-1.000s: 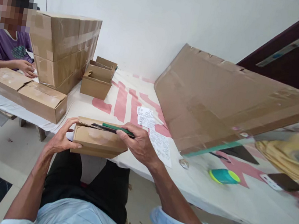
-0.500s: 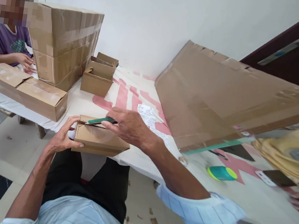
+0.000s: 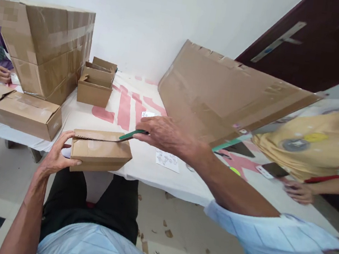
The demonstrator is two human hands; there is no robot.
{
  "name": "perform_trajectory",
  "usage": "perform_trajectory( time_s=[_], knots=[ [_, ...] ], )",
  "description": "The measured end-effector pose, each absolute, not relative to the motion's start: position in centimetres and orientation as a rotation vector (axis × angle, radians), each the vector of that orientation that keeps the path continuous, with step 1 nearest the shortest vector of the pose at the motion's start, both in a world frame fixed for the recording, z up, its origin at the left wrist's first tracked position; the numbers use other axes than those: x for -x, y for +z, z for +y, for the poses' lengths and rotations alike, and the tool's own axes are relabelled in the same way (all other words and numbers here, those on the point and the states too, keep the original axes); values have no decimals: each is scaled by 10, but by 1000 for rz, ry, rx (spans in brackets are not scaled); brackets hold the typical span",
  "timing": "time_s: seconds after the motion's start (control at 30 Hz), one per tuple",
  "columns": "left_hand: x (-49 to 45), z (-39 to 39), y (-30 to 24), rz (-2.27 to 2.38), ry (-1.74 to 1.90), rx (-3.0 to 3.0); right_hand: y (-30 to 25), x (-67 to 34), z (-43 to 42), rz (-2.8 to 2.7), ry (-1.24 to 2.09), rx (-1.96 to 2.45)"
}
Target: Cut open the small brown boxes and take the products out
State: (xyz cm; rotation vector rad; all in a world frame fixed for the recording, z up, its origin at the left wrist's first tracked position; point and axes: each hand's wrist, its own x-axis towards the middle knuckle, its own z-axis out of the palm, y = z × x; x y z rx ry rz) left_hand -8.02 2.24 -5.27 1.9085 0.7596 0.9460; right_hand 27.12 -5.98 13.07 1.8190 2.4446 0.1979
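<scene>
A small cardboard box (image 3: 102, 155) sits at the table's front edge, just above my lap. My left hand (image 3: 60, 154) grips its left end, thumb on the front face and fingers over the top edge. A cut slit runs along the top of the box. Closed round a green-handled utility knife (image 3: 133, 133) is my right hand (image 3: 165, 134), above and beyond the right part of the box. The knife's front end reaches the slit near its right side. Most of the blade is hidden or too small to make out.
Long cardboard boxes (image 3: 26, 111) lie at left before a tall taped carton (image 3: 51, 47). Behind stand open small boxes (image 3: 94, 91). A large cardboard sheet (image 3: 218, 96) leans at right. Printed paper (image 3: 167, 160) and a phone (image 3: 273, 170) lie on the table; people sit at both sides.
My right hand has drawn the knife rightward along the box top, and the slit behind it shows longer. My left hand keeps its hold. The view has turned to the right.
</scene>
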Motion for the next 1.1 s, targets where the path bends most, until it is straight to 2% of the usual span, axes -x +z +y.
perform_trajectory(
  time_s=[0.1, 0.2, 0.4, 0.5, 0.57, 0.63, 0.73, 0.9, 1.0, 1.1],
  knots=[
    [83, 24, -48, 766, 932, -1925, 122, -312, -74, 2525, 173, -1892],
    [85, 26, -43, 773, 898, -1934, 94, -344, -86, 2624, 142, -2142],
    [82, 35, -37, 774, 850, -1859, -46, -341, -95, 2431, 105, -2835],
    [81, 40, -34, 801, 831, -1832, -108, -322, -96, 2300, 66, -2992],
    [81, 42, -33, 803, 824, -1821, -123, -313, -94, 2379, 93, -2997],
    [80, 44, -33, 788, 828, -1818, -115, -307, -90, 2522, 169, -2994],
    [77, 45, -36, 777, 881, -1821, -75, -296, -80, 2779, 255, -2920],
    [77, 44, -39, 801, 899, -1846, -9, -265, -62, 3052, 95, -2381],
    [80, 44, -35, 813, 840, -1888, 8, -251, -63, 3091, 43, -2202],
    [82, 46, -32, 829, 803, -1909, 7, -245, -79, 3170, 239, -2139]
  ],
)
